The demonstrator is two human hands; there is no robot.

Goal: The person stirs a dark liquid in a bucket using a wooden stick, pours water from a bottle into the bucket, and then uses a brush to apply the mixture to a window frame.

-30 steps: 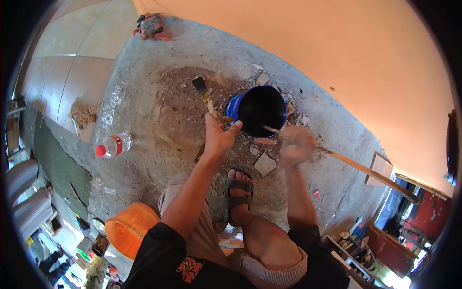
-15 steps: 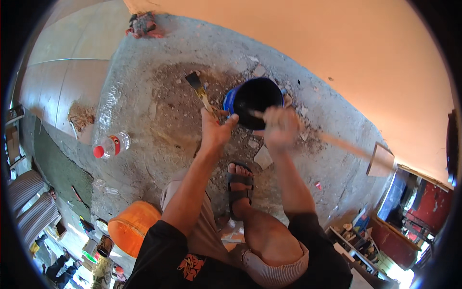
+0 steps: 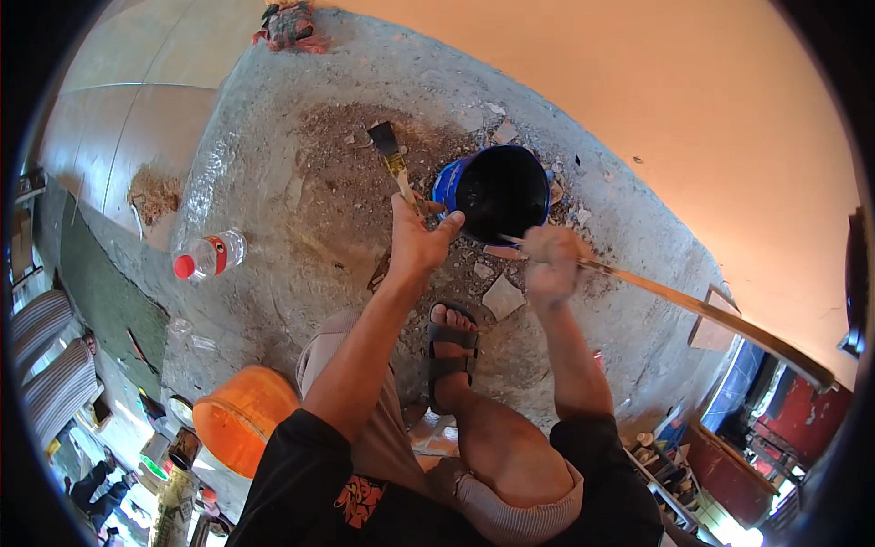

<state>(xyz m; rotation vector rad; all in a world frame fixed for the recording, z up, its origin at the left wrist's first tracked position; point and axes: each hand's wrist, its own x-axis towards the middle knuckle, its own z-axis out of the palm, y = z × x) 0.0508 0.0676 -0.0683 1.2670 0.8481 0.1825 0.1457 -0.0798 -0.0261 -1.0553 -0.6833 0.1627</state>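
Observation:
My left hand point(image 3: 422, 239) is closed around the handle of a paintbrush point(image 3: 395, 164) with dark bristles pointing away from me. Its thumb reaches to the near left rim of a blue bucket point(image 3: 445, 185), whose inside is dark; the contents cannot be made out. Closed and slightly blurred, my right hand point(image 3: 552, 264) grips a long wooden stick point(image 3: 674, 296). The thin end shows at the bucket's near rim, and the thicker end stretches far to the right.
Rubble and broken tile pieces point(image 3: 503, 298) lie around the bucket on the rough concrete floor. A plastic bottle point(image 3: 210, 255) with a red cap lies left, an orange tub point(image 3: 244, 415) nearer me. An orange wall point(image 3: 656, 91) rises beyond, and a tile point(image 3: 714, 319) leans at right.
My right hand has drawn back toward me, bringing the stick's thin end from inside the bucket to its near rim. My left hand still holds the paintbrush beside the bucket.

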